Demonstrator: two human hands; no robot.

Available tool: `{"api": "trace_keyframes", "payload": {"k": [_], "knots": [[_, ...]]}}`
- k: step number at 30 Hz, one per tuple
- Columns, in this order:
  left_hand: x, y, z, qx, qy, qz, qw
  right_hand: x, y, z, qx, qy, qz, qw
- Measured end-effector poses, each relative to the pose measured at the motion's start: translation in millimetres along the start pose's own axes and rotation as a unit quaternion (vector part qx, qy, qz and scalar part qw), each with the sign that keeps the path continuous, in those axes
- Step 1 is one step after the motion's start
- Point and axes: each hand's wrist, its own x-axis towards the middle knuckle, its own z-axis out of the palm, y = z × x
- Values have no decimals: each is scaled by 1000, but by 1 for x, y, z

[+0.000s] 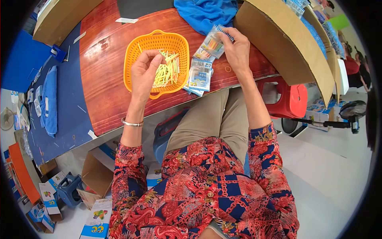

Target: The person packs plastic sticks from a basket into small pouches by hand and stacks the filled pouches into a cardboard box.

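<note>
A yellow plastic basket (184, 53) on the red wooden table holds many thin yellow-green and pinkish sticks (169, 71). My left hand (145, 71) is over the basket's left part, thumb and forefinger pinched; anything between them is too small to make out. To the right, my right hand (238, 47) grips a small clear packet (212, 44) with a blue-white edge by its upper right side. Coloured strips show inside that packet. Beneath and beside it, more blue-and-white packets (199, 75) lie in a pile against the basket's right side.
A blue cloth (205, 14) lies at the table's back. Cardboard box walls (278, 40) rise at the right. A rubber band (228, 69) is near the front edge. A red stool (292, 97) stands below. Left is a blue surface (71, 107) with a folded blue cloth (49, 101).
</note>
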Motion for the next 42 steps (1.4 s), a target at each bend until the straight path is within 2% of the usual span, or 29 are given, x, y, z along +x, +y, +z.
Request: {"api": "trace_keyframes", "payload": {"k": [3, 7, 10, 13, 16, 17, 20, 26, 33, 36, 37, 40, 42], "knots": [[-2, -2, 6, 33, -5, 16, 999, -9, 34, 11, 4, 5, 27, 1000], [-9, -2, 8, 114, -26, 8, 993, -17, 51, 24, 22, -58, 105, 993], [-15, 1, 14, 139, -27, 20, 990, -24, 53, 26, -172, -10, -19, 985], [-16, -4, 11, 187, -28, 52, 981, -39, 29, 18, -254, 12, -89, 963], [-16, -4, 13, 183, -20, 48, 982, -65, 2, 6, -215, -183, -97, 954], [-16, -5, 14, 184, -21, 48, 982, -75, 6, 10, -213, -183, -77, 957], [-16, -8, 16, 181, -21, 49, 982, -95, 16, 15, -203, -175, -62, 961], [-16, -11, 20, 170, -23, 51, 984, -106, 35, 36, -170, -59, -70, 981], [-16, -11, 20, 151, -21, 27, 988, -102, 26, 33, -162, -13, -74, 984], [-17, 1, 26, 141, -39, 9, 989, -89, 0, 21, -163, 43, -89, 982], [-18, 8, 31, 138, -48, 2, 989, -84, -8, 17, -157, 45, -106, 981], [-17, 19, 51, 4, -61, -64, 996, -68, -31, 16, -169, 55, -182, 967], [-16, 20, 58, -33, -87, -62, 994, -56, -48, 17, -183, 17, -227, 957]]}}
